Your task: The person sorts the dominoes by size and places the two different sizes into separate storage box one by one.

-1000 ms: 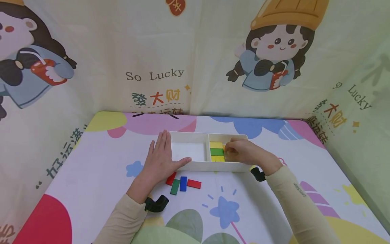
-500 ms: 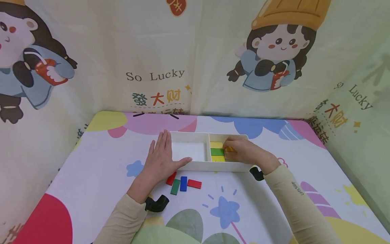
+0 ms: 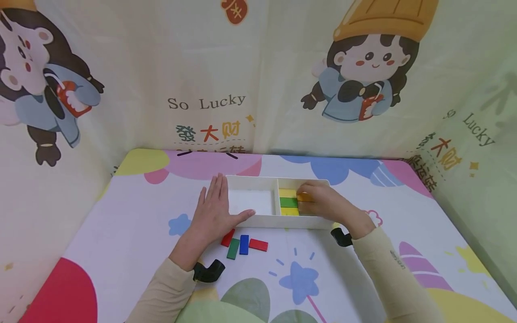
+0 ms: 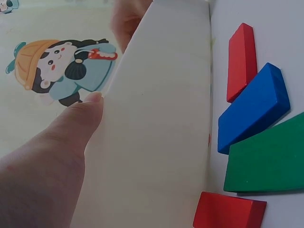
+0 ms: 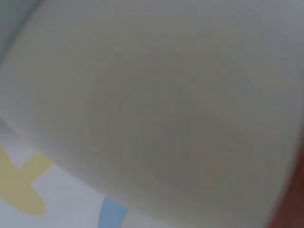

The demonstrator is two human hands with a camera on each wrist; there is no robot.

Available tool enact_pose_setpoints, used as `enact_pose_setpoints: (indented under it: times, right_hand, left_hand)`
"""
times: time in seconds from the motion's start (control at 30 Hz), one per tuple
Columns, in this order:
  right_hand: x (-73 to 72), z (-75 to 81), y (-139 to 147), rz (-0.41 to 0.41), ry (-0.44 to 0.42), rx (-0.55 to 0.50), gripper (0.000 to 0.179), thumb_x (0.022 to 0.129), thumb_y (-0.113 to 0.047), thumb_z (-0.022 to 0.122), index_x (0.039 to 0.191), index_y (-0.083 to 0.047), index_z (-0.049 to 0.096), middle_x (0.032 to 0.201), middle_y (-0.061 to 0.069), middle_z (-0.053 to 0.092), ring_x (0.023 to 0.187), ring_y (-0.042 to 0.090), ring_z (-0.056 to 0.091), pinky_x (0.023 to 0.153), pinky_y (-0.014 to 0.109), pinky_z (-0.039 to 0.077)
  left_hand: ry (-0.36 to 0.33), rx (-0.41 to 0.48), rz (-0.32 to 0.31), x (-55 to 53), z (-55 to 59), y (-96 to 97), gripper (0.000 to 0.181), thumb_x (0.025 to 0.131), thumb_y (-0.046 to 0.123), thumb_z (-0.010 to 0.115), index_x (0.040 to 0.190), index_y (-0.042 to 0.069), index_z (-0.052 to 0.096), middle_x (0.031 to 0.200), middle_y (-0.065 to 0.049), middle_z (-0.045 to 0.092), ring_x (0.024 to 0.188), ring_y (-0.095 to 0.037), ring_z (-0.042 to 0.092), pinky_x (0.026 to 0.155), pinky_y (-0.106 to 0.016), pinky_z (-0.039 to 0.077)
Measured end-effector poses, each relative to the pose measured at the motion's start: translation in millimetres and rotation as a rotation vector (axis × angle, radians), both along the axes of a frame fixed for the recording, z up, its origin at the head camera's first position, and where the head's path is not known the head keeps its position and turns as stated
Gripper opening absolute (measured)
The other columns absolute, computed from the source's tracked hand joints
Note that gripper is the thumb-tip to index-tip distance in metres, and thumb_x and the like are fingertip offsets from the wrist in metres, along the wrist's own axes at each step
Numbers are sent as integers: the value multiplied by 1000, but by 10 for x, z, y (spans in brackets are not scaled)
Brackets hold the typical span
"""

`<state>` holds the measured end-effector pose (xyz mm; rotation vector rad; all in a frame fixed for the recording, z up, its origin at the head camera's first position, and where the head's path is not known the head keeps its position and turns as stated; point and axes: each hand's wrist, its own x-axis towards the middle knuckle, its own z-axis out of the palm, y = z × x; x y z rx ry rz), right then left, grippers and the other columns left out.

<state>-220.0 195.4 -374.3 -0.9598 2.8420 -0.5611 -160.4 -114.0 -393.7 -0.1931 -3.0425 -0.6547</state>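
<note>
A white two-compartment box (image 3: 282,221) lies across the table. My left hand (image 3: 214,208) rests on its left end with fingers straight and spread, thumb along the front rim; the left wrist view shows the thumb (image 4: 88,111) at the box's edge. Inside the right compartment are flat yellow blocks (image 3: 289,211) and a green block (image 3: 288,202). My right hand (image 3: 323,202) reaches into that compartment with curled fingers at an orange-yellow block (image 3: 305,197), mostly hidden by the hand. The right wrist view is filled by a blurred pale surface.
In front of the box lie a blue block (image 3: 244,245), a dark green block (image 3: 233,249) and two red blocks, one to the right (image 3: 258,244) and another beside my left wrist (image 3: 228,237). A printed cloth (image 3: 299,260) covers the table; patterned curtains (image 3: 278,89) stand around it.
My right fingers have shifted slightly within the right compartment, and more of the orange-yellow block shows between them. The left hand, the box and the loose blocks have stayed in place.
</note>
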Motion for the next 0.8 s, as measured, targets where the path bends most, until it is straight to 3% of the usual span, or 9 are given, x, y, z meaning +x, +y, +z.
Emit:
enact_pose_setpoints:
  times: [0.17,0.27,0.37,0.57,0.8]
  right_hand:
    - [208,-12,116,-104,160,-134,22,91,-13,71,111,-4,68,127,15,63,122,34,55,103,53,48]
    - [320,-43,184,-164,257,-151,27,92,-16,71,114,-1,67,131,18,60,127,37,51,104,55,46]
    - [394,-86,221,-211,295,-160,35,91,-18,71,120,1,64,136,21,55,130,39,47,105,57,44]
    - [433,-159,203,-256,272,-154,53,92,-23,69,134,6,53,147,27,45,136,45,41,108,62,39]
    - [459,-191,209,-331,145,-83,74,96,-36,63,150,6,33,160,25,26,145,45,28,114,62,31]
  left_hand:
    - [8,-4,-5,-14,-2,10,121,79,75,59,158,-1,8,167,-18,6,155,-36,4,123,-62,8]
    - [14,-5,-9,-28,8,3,121,80,76,58,158,-1,7,167,-18,6,155,-36,5,122,-62,9]
    - [12,-13,-7,-45,16,-23,121,80,77,57,158,0,6,167,-17,6,155,-36,5,122,-62,9]
    - [-1,-14,1,-56,21,-79,121,80,76,58,158,0,5,167,-17,4,155,-36,3,123,-62,7]
    - [-15,0,-8,-52,-2,-66,121,79,76,58,158,1,5,168,-17,3,155,-36,3,123,-62,6]
